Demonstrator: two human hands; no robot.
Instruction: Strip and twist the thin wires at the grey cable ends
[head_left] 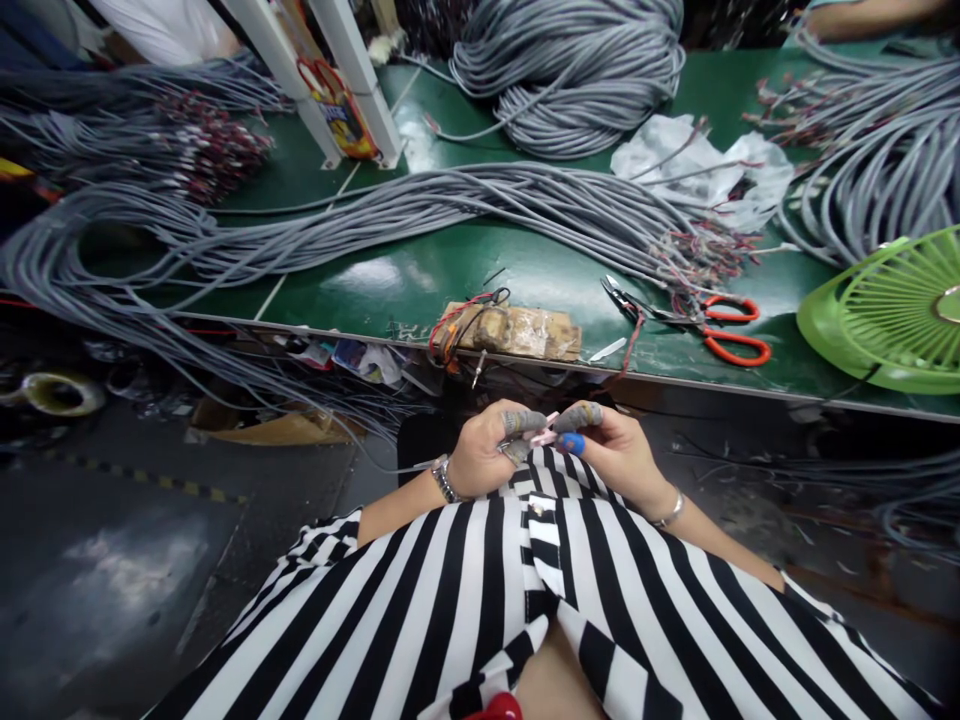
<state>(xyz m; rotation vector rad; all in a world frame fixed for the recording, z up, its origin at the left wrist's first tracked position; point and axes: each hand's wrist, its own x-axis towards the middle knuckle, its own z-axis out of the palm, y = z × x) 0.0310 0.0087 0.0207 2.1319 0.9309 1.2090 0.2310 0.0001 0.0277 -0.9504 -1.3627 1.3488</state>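
My left hand (486, 452) is closed in a pinch, with grey wraps on its fingertips. A thin grey cable (390, 468) runs into it from the left. Small pinkish-white wires (543, 437) show between my two hands, at what looks like the cable's end. My right hand (619, 450) pinches these wires from the other side, one finger wrapped in grey and the thumb in blue. Both hands are in front of my striped shirt, below the bench edge. Fine detail at the fingertips is too small to tell.
On the green bench (352, 290) lie a long bundle of grey cables (450, 195), a coil (570, 70), a taped wooden block (525, 330) with wires, orange-handled scissors (731, 330) and a plastic bag (675, 155). A green fan (892, 310) stands right. Other people's arms show at the back.
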